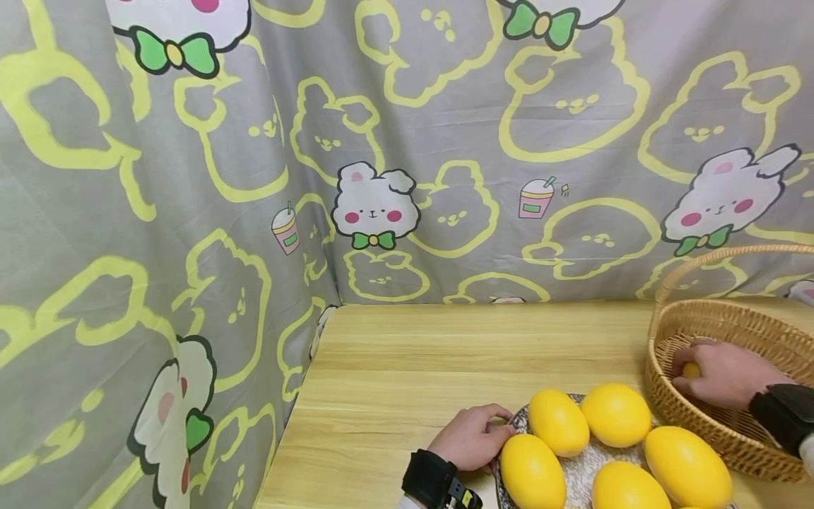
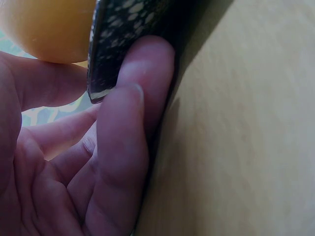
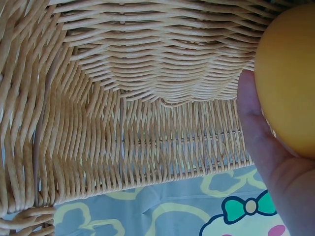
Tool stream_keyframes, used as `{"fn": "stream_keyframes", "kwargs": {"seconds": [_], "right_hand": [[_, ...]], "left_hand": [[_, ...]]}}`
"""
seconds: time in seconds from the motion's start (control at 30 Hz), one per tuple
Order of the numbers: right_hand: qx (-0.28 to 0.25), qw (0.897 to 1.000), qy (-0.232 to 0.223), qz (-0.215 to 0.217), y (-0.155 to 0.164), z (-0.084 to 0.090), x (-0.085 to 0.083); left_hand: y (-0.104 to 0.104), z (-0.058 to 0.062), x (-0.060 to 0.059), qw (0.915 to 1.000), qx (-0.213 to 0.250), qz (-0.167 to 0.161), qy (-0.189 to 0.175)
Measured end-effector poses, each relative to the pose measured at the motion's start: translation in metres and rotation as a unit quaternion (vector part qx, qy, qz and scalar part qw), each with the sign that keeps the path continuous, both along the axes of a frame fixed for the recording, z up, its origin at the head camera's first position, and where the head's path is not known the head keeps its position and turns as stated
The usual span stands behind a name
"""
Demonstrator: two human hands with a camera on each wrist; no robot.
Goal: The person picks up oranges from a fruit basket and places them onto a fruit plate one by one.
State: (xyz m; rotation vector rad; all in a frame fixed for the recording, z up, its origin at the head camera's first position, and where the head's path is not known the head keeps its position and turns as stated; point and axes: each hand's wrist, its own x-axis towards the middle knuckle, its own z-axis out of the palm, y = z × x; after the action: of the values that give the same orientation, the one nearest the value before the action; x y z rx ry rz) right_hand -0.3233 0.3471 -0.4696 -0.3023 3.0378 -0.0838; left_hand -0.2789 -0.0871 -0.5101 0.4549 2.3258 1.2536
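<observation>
My left hand [image 1: 467, 438] grips the left rim of a dark patterned plate [image 1: 581, 472]. In the left wrist view, the thumb lies over the plate's speckled edge [image 2: 106, 54], with fingertips [image 2: 150, 61] tucked under it. Several smooth, egg-shaped yellow fruits [image 1: 533, 472] sit around the plate. At the right, my right hand [image 1: 728, 375] reaches down inside a wicker basket [image 1: 731, 318] and holds another yellow fruit [image 3: 290, 78], mostly covered by the fingers in the head view. The plate's near side runs out of the picture.
The basket stands right beside the plate on a light wood table [image 1: 394, 382], its tall arched handle [image 1: 683, 268] rising above the rim. A grey cloth [image 1: 445, 268] with cartoon bears and rabbits hangs behind the table and along its left edge.
</observation>
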Motion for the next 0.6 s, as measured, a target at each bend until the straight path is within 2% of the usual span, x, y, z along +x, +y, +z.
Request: {"fn": "stream_keyframes", "kwargs": {"seconds": [0.4, 0.6], "right_hand": [[-0.007, 1.0, -0.015, -0.004, -0.001, 0.0005, 0.0012], [-0.004, 1.0, 0.003, -0.003, -0.0005, -0.0013, 0.0025]], "left_hand": [[-0.0005, 0.0003, 0.0002, 1.0, 0.002, 0.003, -0.006], [-0.0006, 0.0023, 0.0013, 1.0, 0.004, 0.003, -0.007]]}}
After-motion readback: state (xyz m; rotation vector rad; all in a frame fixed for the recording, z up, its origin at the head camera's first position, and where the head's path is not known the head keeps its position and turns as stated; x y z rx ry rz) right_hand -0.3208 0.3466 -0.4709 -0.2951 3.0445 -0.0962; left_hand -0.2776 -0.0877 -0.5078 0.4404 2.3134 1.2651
